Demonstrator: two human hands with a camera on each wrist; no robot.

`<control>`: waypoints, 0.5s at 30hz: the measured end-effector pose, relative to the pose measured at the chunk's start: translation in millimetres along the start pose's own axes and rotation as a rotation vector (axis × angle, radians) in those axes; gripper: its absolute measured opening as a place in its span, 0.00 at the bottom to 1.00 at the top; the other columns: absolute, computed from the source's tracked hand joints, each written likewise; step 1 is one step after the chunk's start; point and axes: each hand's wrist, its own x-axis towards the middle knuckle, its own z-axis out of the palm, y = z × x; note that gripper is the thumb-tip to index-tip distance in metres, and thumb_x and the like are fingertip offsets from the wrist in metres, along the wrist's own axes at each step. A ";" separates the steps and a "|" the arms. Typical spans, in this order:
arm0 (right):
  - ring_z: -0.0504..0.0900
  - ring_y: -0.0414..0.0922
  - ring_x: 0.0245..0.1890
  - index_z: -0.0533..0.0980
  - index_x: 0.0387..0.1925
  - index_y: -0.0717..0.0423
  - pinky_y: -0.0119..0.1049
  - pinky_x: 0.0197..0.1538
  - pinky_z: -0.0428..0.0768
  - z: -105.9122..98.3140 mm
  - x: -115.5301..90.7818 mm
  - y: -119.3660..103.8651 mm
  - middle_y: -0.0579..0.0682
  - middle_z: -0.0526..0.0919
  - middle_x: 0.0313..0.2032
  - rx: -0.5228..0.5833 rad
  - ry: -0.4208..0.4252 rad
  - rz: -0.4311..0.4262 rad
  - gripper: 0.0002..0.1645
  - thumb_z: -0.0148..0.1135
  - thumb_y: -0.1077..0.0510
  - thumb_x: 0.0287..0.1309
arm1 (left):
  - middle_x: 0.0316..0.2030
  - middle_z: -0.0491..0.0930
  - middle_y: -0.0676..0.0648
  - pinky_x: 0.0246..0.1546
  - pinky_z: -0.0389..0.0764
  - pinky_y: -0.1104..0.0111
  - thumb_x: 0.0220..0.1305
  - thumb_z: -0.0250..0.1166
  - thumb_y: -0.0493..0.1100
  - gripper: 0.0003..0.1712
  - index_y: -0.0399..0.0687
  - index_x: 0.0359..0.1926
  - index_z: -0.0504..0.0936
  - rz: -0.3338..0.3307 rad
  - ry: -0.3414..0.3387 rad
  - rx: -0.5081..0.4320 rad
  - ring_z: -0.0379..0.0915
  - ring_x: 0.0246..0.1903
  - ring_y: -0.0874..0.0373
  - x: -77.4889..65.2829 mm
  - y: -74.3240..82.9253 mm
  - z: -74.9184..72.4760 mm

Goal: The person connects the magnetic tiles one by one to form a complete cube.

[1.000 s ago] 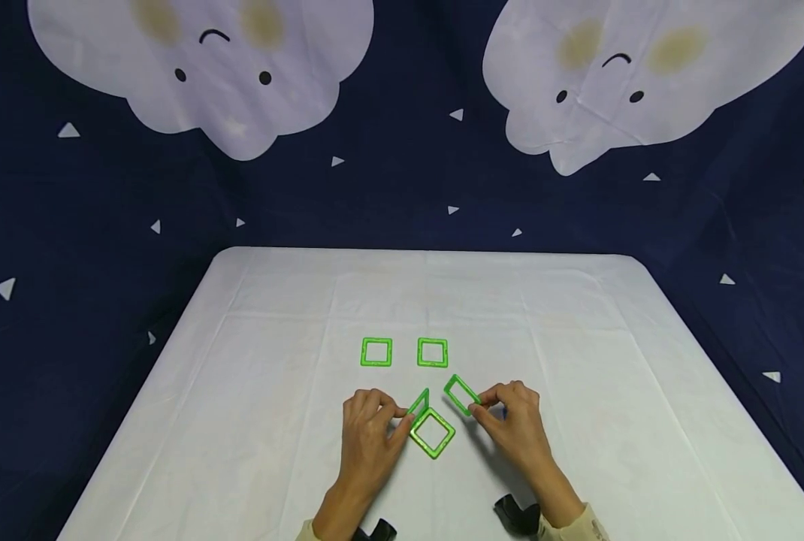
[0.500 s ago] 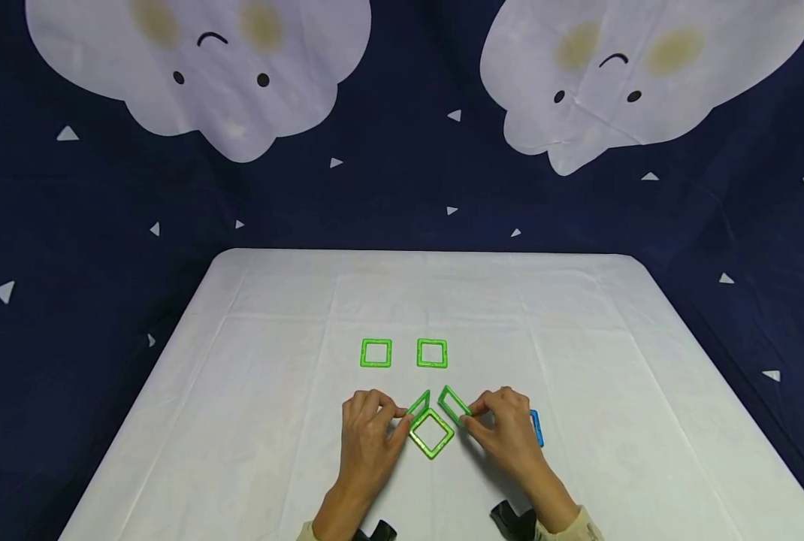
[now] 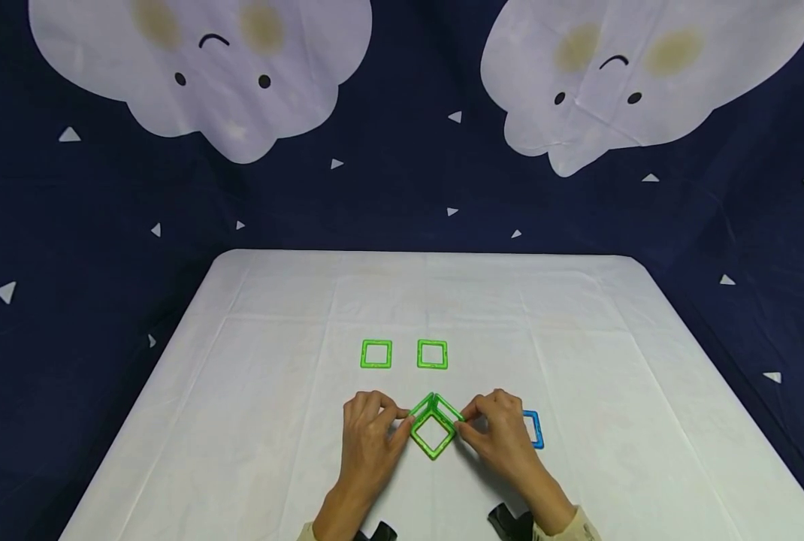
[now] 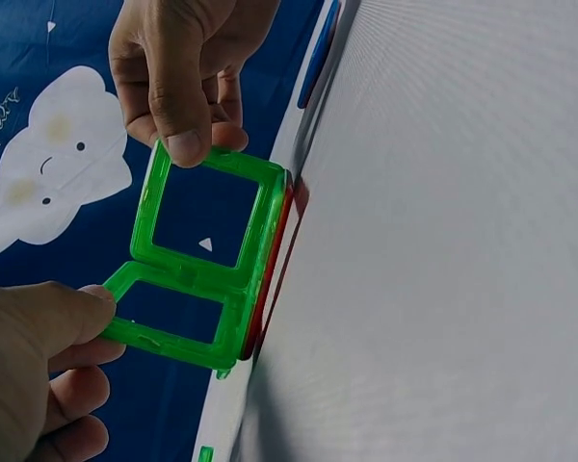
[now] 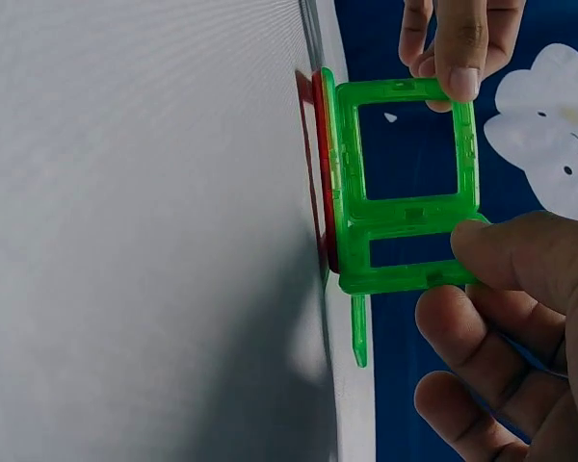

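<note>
Your R hand has come left & a bit down, toward lower ctr of frame. 1.0 s ago its R green sq. hung apart, up & right of the flat green sq.; now it's on that one's upper-right edge, meeting the L green sq. at the top corner. Blue sq., nearly all hidden then, now part-shows right of your hand, lower right of ctr.
</note>
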 end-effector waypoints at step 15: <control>0.68 0.36 0.25 0.77 0.21 0.45 0.42 0.45 0.65 1.0 -0.7 1.8 0.30 0.74 0.18 0.012 -0.006 0.008 0.18 0.80 0.61 0.29 | 0.26 0.73 0.56 0.43 0.66 0.62 0.39 0.78 0.44 0.08 0.52 0.24 0.87 0.029 -0.007 0.034 0.68 0.34 0.60 0.1 0.9 1.2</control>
